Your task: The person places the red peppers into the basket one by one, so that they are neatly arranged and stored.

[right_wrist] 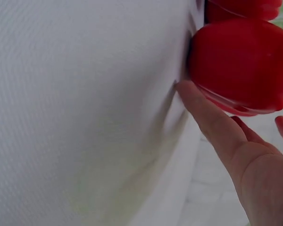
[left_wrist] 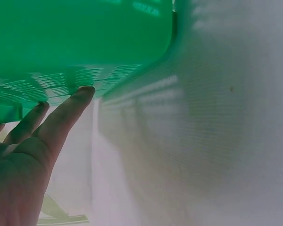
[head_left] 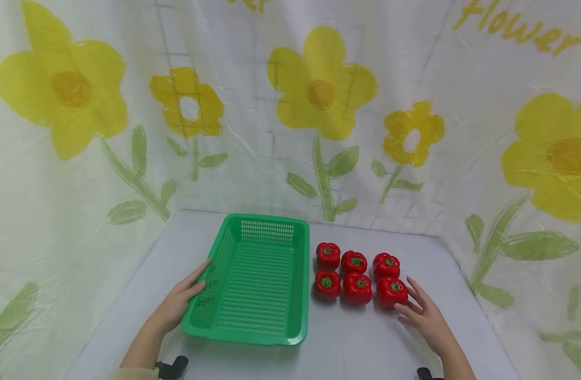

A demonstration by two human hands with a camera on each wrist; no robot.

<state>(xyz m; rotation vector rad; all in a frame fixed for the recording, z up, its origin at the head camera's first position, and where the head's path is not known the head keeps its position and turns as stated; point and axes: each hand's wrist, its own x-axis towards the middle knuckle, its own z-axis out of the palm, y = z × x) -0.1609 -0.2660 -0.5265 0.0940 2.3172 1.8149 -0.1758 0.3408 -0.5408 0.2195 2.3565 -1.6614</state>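
Observation:
An open green plastic basket [head_left: 252, 287] with slotted walls sits on the white table. My left hand [head_left: 174, 303] is at its left side, fingertips against the slotted outer wall in the left wrist view and fingers fairly straight. To the right of the basket, several red bell peppers [head_left: 357, 289] with green stem ends stand close together in two rows. My right hand [head_left: 428, 319] is beside the front right bell pepper [head_left: 391, 292], fingers and thumb spread near its right side. The right wrist view has this pepper [right_wrist: 240, 63] just beyond a fingertip; whether they touch I cannot tell.
The table [head_left: 347, 343] is covered in white cloth. Behind it and at both sides hangs a white curtain [head_left: 252, 174] printed with yellow flowers. A narrow gap lies between the basket's right rim and the nearest bell peppers.

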